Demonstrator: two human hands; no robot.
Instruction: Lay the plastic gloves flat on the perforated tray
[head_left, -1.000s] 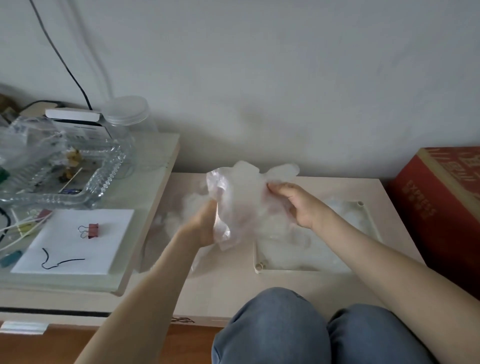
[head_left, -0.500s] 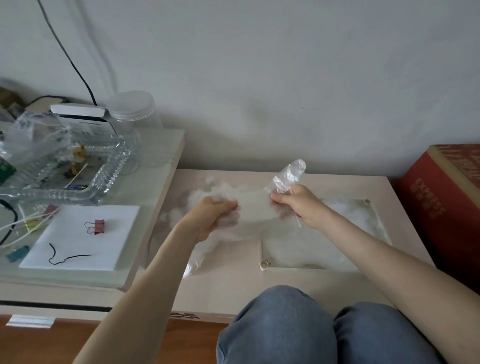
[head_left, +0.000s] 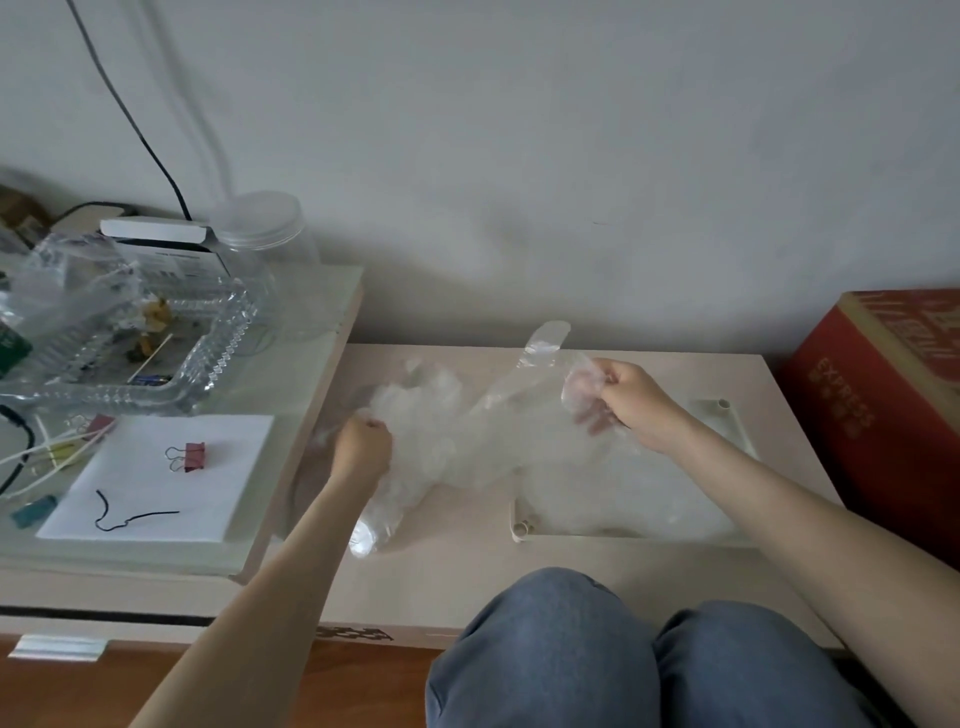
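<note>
Pulled further right than before, one plastic glove (head_left: 540, 358) is pinched by the right grip (head_left: 631, 405) above the perforated tray (head_left: 522, 527) while the glove heap (head_left: 431, 431) is clenched by the left grip (head_left: 363, 449), and should be lowered taut and flat.

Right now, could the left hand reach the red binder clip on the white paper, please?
Probably yes: the binder clip lies left of the left hand with nothing standing between, though that hand grips the plastic gloves and must let go first.
</note>
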